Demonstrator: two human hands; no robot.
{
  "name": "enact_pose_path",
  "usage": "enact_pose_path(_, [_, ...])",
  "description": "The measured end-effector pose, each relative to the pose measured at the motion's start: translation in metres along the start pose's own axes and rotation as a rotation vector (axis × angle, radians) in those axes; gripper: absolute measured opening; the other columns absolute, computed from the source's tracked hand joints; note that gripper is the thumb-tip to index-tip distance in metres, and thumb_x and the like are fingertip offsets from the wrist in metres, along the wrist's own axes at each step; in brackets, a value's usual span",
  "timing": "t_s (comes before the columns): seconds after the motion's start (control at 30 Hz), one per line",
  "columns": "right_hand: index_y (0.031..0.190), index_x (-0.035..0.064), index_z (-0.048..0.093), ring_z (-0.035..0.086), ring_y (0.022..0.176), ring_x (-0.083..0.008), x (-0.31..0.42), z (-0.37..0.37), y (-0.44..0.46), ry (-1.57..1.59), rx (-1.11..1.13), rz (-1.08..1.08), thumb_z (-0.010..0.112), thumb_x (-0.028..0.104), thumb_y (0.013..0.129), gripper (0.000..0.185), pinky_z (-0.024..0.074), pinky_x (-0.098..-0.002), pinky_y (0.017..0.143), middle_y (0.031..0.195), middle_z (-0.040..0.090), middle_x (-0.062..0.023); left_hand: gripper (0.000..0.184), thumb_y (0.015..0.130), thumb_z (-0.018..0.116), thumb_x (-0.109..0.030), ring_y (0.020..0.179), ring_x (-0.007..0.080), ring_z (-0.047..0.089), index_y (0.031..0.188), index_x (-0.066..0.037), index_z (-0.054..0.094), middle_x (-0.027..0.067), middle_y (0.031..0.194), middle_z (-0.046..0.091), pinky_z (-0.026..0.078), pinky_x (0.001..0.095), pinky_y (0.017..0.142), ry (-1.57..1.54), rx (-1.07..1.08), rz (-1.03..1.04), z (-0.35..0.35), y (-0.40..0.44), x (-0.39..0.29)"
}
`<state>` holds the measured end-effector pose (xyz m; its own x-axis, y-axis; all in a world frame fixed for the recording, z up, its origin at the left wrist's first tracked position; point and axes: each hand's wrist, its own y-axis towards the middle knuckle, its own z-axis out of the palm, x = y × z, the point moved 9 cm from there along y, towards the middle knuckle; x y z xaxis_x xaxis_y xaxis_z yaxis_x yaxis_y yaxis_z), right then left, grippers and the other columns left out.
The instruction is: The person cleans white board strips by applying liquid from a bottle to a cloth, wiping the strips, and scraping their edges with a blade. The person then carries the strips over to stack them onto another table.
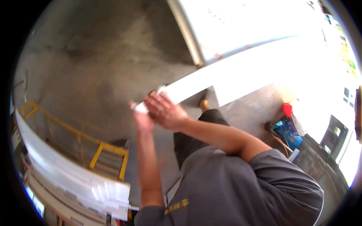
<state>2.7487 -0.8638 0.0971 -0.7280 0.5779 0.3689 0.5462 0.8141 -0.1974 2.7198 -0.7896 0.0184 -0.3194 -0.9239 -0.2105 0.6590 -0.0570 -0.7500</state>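
Observation:
My left hand [144,120] is palm up near the middle of the view, its thumb side blurred. My right hand [166,112] lies across it, fingers pressed together. A crumpled white material [141,108], perhaps paper or cloth, is held between the two hands, and a bit of white also shows above the right fingertips. Most of what the palms hold is hidden. Just beyond the right hand starts the narrow end of a long white panel [188,87]; contact with it cannot be made out.
A yellow metal frame [79,133] and a stack of white sheets [85,188] stand at the left. A large wrapped white slab [241,22] is at the top right. Blue bag [288,135] and red object [287,110] lie at the right on the concrete floor [94,75].

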Motion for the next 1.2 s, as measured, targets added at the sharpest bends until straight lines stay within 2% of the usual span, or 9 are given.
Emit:
enact_pose_path(0.17, [0.163,0.0091,0.029,0.012,0.160,-0.0355,-0.125,-0.048,-0.062,0.077,-0.033,0.251,0.055,0.049,0.100,0.080,0.0082,-0.0515,0.130,0.172,0.020,-0.0135,0.101,0.098,0.026,-0.080,0.152,0.0345,0.032,0.157,0.002,0.035,0.0194,0.163,0.036,0.024,0.0469,0.124,0.171,0.180,0.025,0.032,-0.010,0.002])
enact_pose_path(0.33, [0.164,0.0032,0.021,0.005,0.161,-0.0352,-0.310,-0.092,-0.154,-0.065,-0.110,0.632,0.050,0.049,0.103,0.082,0.0041,-0.0458,0.131,0.173,0.012,-0.0186,0.086,0.106,0.030,-0.065,0.152,0.0362,0.030,0.158,0.003,0.033,0.0235,0.164,0.033,0.022,0.0484,0.125,0.472,-0.329,0.212,0.006,-0.017,-0.011])
enact_pose_path(0.43, [0.164,-0.0003,0.017,0.004,0.161,-0.0337,-0.456,-0.117,-0.228,-0.130,-0.214,0.824,0.048,0.047,0.104,0.082,0.0026,-0.0447,0.131,0.173,0.009,-0.0191,0.068,0.111,0.037,-0.045,0.153,0.0377,0.028,0.159,0.003,0.031,0.0261,0.164,0.032,0.021,0.0493,0.125,1.368,-0.392,0.745,0.104,-0.040,-0.013])
enact_pose_path(0.6, [0.164,0.0037,0.019,0.013,0.159,-0.0378,-0.607,-0.172,-0.289,-0.034,-0.419,1.241,0.034,0.052,0.109,0.075,0.0073,-0.0458,0.130,0.170,0.020,-0.0203,0.061,0.108,0.041,-0.025,0.154,0.0406,0.026,0.160,0.004,0.026,0.0259,0.166,0.027,0.021,0.0490,0.125,1.470,0.056,1.025,0.275,0.011,0.128])
enact_pose_path(0.63, [0.164,0.0069,0.023,0.026,0.154,-0.0391,-0.557,-0.165,-0.244,-0.325,-0.207,0.996,0.034,0.054,0.109,0.073,0.0193,-0.0451,0.128,0.167,0.029,-0.0191,0.059,0.109,0.038,-0.024,0.155,0.0369,0.026,0.160,0.005,0.026,0.0239,0.167,0.026,0.020,0.0464,0.126,1.479,0.059,1.058,0.303,0.033,0.155])
enact_pose_path(0.73, [0.140,0.0121,0.062,0.049,0.139,-0.0434,-0.401,-0.154,-0.192,-0.057,-0.735,0.267,0.058,0.053,0.098,0.059,0.0315,-0.0612,0.121,0.149,0.057,-0.0167,0.068,0.110,0.036,-0.040,0.155,0.0381,0.024,0.161,0.004,0.024,0.0249,0.167,0.024,0.020,0.0476,0.126,1.386,0.025,1.169,0.384,0.101,0.225])
enact_pose_path(0.8, [0.142,0.0149,0.062,0.038,0.149,-0.0390,-0.430,-0.152,-0.198,0.135,-0.590,0.250,0.051,0.053,0.102,0.057,0.0219,-0.0585,0.125,0.157,0.050,-0.0112,0.070,0.110,0.035,-0.044,0.153,0.0407,0.027,0.160,0.003,0.025,0.0270,0.165,0.028,0.019,0.0494,0.126,1.315,-0.112,1.116,0.388,0.143,0.246])
enact_pose_path(0.93, [0.157,0.0216,0.043,0.021,0.158,-0.0355,-0.580,-0.184,-0.269,0.119,-0.330,0.475,0.046,0.048,0.104,0.060,0.0166,-0.0524,0.128,0.168,0.030,-0.0136,0.062,0.107,0.044,-0.039,0.152,0.0407,0.031,0.159,-0.005,0.035,0.0188,0.163,0.036,0.020,0.0584,0.124,2.028,-0.354,1.236,0.399,0.157,0.283])
enact_pose_path(1.2, [0.158,0.0108,0.037,0.019,0.157,-0.0395,-0.834,-0.257,-0.398,-0.042,-0.444,0.648,0.052,0.047,0.102,0.069,0.0163,-0.0542,0.128,0.167,0.028,-0.0179,0.062,0.106,0.035,-0.043,0.150,0.0386,0.037,0.154,-0.006,0.045,0.0175,0.163,0.038,0.023,0.0594,0.123,2.270,-0.406,1.175,0.412,0.164,0.289])
